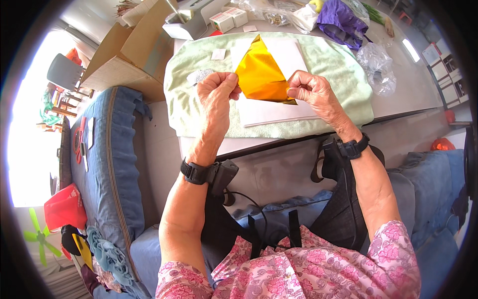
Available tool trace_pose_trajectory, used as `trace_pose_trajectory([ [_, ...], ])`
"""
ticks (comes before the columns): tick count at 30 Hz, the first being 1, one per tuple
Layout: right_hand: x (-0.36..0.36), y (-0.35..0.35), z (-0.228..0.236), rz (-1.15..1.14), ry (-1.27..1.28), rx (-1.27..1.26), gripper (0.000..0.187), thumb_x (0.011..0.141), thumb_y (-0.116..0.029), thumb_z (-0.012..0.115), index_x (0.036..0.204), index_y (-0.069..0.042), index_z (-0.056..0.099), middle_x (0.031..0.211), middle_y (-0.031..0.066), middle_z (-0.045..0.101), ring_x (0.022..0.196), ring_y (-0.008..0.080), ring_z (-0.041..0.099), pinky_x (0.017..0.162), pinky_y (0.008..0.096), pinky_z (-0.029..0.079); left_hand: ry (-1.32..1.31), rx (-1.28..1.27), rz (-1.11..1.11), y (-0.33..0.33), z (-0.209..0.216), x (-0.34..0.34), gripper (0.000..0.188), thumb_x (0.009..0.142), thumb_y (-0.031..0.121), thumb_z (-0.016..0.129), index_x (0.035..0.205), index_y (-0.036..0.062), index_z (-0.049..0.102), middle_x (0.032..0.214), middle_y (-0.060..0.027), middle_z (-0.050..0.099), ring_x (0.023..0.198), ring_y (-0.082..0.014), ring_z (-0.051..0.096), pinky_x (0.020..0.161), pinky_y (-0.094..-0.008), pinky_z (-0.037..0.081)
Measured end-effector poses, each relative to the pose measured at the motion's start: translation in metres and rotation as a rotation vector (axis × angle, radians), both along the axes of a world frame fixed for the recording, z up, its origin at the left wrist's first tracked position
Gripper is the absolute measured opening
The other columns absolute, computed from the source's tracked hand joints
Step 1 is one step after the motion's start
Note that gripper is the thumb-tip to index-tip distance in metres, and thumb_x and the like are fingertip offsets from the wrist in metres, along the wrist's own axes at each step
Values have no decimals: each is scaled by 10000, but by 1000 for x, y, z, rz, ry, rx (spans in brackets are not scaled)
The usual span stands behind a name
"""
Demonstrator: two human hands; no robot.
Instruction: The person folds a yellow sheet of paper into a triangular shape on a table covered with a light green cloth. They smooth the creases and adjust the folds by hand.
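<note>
A shiny gold sheet of foil paper [261, 72], folded to a point at its far end, is held up between my two hands. My left hand [216, 92] pinches its left edge between thumb and fingers. At the lower right corner, my right hand [313, 94] grips it the same way. Beneath the foil lies a stack of white paper [269, 115] on a pale green towel [194, 117]. Close to my left hand are a crumpled silvery piece [198, 76] and a small white square [218, 54].
An open cardboard box [124, 57] stands left of the table. Along the far edge lie small boxes [229, 19], a purple bag [342, 22] and clear plastic bags [377, 67]. Red scissors [78, 142] rest on the blue sofa [112, 149] at left.
</note>
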State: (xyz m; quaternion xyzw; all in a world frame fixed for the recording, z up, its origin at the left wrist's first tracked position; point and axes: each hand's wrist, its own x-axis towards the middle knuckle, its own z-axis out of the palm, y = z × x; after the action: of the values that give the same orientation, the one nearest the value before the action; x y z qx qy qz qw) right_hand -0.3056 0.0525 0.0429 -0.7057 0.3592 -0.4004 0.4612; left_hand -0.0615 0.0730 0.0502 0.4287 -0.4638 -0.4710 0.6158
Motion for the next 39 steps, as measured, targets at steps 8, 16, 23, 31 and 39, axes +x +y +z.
trace_pose_trajectory([
  [8,-3,-4,16,-104,-171,123,304,902,-322,705,990,-31,695,880,8,675,857,94,623,799,260,513,45,-37,-48,4,7,-7,172,928,113,639,878,-49,668,726,-56,643,639,-105,564,595,-237,455],
  [16,0,-10,23,-117,-332,241,293,929,-308,674,1037,-37,700,918,20,697,874,95,647,790,275,536,-49,-19,-120,8,2,-22,203,942,143,641,918,-52,691,732,-73,655,631,-117,557,602,-243,449],
  [23,-2,-7,27,-145,-333,229,229,936,-252,659,999,-35,700,882,8,672,820,98,633,740,261,529,-48,-5,-137,12,7,-29,158,912,103,651,883,-51,670,719,-47,642,617,-89,554,571,-234,448],
  [31,-6,-8,30,-144,-317,225,183,915,-226,676,968,-53,703,844,-14,662,793,81,628,731,244,521,-65,-3,-132,14,10,-32,151,908,94,645,879,-52,671,713,-51,639,611,-94,548,574,-237,446],
  [39,-6,-9,30,-121,-384,287,179,903,-187,670,988,-31,688,871,-4,670,792,91,634,726,237,523,-20,46,-194,14,11,-27,171,916,110,653,920,-58,688,721,-74,646,617,-128,561,596,-251,450],
])
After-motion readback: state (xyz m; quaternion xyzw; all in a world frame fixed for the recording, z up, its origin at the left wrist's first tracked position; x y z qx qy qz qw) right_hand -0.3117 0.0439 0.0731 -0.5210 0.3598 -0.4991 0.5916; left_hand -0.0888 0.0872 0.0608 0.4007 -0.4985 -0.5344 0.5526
